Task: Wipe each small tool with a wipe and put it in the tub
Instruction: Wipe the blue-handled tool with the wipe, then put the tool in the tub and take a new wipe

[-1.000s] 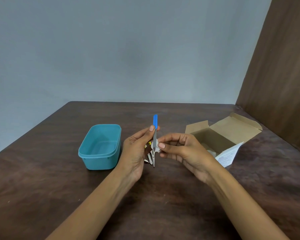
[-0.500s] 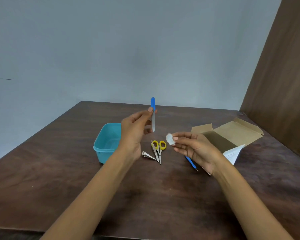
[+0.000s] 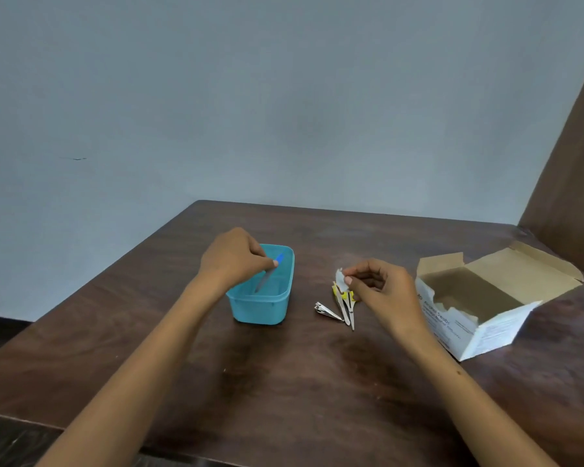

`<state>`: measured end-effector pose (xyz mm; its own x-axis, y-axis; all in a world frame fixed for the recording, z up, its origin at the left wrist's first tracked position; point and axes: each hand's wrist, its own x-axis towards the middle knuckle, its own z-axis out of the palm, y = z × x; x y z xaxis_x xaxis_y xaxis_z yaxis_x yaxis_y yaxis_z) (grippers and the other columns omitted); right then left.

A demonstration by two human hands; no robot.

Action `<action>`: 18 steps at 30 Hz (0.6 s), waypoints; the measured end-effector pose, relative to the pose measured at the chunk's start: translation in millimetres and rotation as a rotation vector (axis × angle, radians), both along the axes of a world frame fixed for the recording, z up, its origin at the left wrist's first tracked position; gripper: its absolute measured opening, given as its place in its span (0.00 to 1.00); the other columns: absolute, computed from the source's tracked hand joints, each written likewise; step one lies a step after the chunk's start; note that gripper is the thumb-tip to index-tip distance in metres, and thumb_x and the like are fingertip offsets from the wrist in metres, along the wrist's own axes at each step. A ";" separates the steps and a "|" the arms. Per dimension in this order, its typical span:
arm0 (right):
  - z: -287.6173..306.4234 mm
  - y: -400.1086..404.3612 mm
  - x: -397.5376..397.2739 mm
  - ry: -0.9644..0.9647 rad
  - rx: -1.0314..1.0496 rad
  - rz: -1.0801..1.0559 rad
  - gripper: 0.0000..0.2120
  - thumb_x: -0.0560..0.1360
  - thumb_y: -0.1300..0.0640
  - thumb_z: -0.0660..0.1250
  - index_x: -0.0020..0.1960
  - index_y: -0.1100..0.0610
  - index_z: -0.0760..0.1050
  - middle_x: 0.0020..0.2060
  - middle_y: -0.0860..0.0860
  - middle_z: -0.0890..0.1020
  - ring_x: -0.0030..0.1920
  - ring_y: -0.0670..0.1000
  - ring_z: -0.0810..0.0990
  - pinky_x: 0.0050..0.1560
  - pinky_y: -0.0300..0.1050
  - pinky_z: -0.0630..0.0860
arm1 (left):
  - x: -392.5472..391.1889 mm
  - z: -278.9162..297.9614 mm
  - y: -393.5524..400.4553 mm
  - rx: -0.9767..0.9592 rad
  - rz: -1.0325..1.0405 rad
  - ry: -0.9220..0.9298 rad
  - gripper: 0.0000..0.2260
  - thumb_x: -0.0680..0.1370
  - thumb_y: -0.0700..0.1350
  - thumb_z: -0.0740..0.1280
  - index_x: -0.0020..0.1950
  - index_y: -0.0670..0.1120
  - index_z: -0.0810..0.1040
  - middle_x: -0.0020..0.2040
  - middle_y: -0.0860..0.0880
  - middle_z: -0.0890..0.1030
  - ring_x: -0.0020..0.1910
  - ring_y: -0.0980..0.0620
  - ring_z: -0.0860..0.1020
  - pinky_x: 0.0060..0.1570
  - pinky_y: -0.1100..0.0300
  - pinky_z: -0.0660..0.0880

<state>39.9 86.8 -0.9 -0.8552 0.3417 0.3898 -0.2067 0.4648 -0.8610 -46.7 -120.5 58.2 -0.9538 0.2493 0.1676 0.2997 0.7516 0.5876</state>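
File over the tub, wipe in my other hand.

My left hand (image 3: 234, 257) pinches the blue-handled nail file (image 3: 267, 274), its metal end angled down inside the teal tub (image 3: 267, 306); whether it touches the bottom I cannot tell. My right hand (image 3: 381, 291) pinches the white wipe (image 3: 340, 280) above the yellow-handled scissors (image 3: 346, 303), partly hiding their handles. The nail clippers (image 3: 326, 311) lie just beside them.
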 end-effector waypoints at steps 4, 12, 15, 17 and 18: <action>-2.7 -0.3 -0.4 -0.014 0.059 -0.028 0.11 0.70 0.66 0.71 0.38 0.50 0.79 0.36 0.47 0.83 0.38 0.47 0.81 0.43 0.47 0.79 | -3.9 -5.8 5.8 -0.132 0.027 0.023 0.07 0.70 0.50 0.73 0.37 0.46 0.85 0.28 0.52 0.78 0.27 0.54 0.70 0.28 0.63 0.64; -3.0 3.6 0.9 0.003 0.130 -0.073 0.07 0.70 0.66 0.71 0.39 0.54 0.80 0.36 0.48 0.83 0.36 0.45 0.80 0.38 0.36 0.77 | 6.4 -13.1 20.9 -0.396 0.107 0.266 0.18 0.75 0.54 0.67 0.29 0.47 0.73 0.28 0.49 0.74 0.33 0.46 0.73 0.38 0.58 0.65; 1.6 8.0 3.9 0.038 0.123 -0.131 0.06 0.72 0.66 0.69 0.42 0.57 0.80 0.37 0.48 0.83 0.37 0.43 0.79 0.37 0.30 0.74 | 23.0 -15.3 35.0 -0.381 0.079 0.458 0.12 0.78 0.53 0.63 0.48 0.48 0.82 0.45 0.47 0.81 0.48 0.45 0.76 0.43 0.56 0.64; 7.2 11.8 5.7 0.081 0.125 -0.175 0.06 0.71 0.67 0.69 0.42 0.57 0.80 0.38 0.49 0.83 0.37 0.41 0.78 0.36 0.27 0.72 | 34.5 -19.4 47.7 -0.241 -0.031 0.497 0.10 0.78 0.50 0.63 0.50 0.49 0.82 0.47 0.47 0.79 0.51 0.46 0.75 0.44 0.56 0.64; 10.5 14.8 6.6 0.093 0.137 -0.192 0.06 0.71 0.67 0.69 0.42 0.57 0.80 0.38 0.49 0.83 0.37 0.41 0.78 0.37 0.26 0.72 | 39.4 -21.7 55.2 -0.163 -0.094 0.465 0.08 0.78 0.49 0.64 0.50 0.49 0.82 0.47 0.47 0.79 0.51 0.46 0.74 0.43 0.57 0.65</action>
